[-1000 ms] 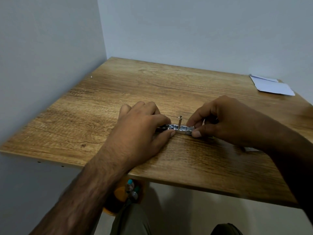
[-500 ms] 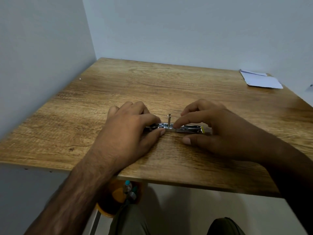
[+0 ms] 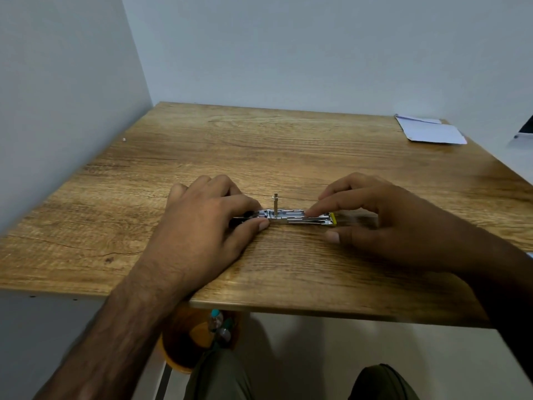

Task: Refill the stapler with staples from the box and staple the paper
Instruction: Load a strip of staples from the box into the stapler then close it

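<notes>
The left hand is closed as a grip on the dark rear end of the stapler, thumb in front and fingers curled over the top, so that end is pinned to the counter. The right hand is not closed on anything: its forefinger is laid along the open metal channel near the yellow-tipped front end, while its thumb rests on the counter just in front of the stapler. Compared with 1.0 s ago, when the right hand was pinched at the middle of the channel beside the upright pin, the forefinger has been slid outward toward the front end, and more of the bright channel is now uncovered. This is judged as staples being pressed or seated in the channel, so the refill appears under way and the stapling not yet begun. The stapler lies lengthwise near the front edge, between both hands. The paper is lying well apart at the far right corner. No box can be made out. No brand, label or writing can be read anywhere.
</notes>
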Demonstrator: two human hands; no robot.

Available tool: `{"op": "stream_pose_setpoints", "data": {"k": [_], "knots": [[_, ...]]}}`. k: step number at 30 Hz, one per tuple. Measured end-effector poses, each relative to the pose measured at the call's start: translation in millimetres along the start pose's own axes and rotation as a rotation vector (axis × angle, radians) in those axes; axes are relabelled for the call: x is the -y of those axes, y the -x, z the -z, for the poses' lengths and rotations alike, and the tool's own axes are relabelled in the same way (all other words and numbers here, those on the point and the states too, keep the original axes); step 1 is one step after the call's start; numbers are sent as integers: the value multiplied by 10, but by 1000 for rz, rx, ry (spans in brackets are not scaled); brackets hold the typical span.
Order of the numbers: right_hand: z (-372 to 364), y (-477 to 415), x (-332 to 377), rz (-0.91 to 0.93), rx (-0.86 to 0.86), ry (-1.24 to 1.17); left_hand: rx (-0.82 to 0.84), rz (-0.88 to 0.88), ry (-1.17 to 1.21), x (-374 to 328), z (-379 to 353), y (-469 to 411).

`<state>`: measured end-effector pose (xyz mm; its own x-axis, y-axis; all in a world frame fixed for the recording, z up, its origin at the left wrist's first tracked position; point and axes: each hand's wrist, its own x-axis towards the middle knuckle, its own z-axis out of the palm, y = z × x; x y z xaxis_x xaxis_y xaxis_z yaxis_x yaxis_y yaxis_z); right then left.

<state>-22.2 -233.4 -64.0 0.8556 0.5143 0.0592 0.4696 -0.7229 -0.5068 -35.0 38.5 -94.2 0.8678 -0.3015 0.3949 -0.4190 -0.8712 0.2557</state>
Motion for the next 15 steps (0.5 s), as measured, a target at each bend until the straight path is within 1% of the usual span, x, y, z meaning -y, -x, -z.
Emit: {"op": "stream_pose_setpoints", "data": {"k": [4,9,15], "knots": [[56,50,-49,-2,-71,-7,3,1,-2,-8,5,-2],[85,96,-66,-7,-71,3,5,2,-16,-18,12,0],[29,23,-20,-50,-130,40,21,0,-29,-47,36,2]]}}
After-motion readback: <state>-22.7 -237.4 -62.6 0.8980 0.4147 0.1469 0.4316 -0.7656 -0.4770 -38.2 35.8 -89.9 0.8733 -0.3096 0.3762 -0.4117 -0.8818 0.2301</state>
